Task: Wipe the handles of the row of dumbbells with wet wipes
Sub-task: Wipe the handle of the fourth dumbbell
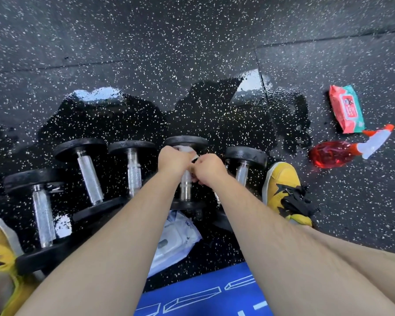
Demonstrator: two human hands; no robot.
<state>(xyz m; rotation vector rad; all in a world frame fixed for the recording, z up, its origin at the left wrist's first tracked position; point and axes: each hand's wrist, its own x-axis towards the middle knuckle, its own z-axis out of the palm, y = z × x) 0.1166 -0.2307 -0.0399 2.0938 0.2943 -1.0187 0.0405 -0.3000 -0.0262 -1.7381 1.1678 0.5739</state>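
On the wet floor (192,106), a row of five dumbbells (134,176) is laid. The fourth handle (185,192) from the left is attended by the left hand (173,159) and the right hand (209,166), both clenched on a wet wipe (187,150). Finished handles cannot be identified; progress is judged partway.

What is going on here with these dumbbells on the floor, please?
A person leans over a row of five black dumbbells with steel handles on a wet speckled rubber floor. The left hand and the right hand both grip a white wet wipe around the handle of the fourth dumbbell from the left. A red wipes pack and a red spray bottle lie to the right.
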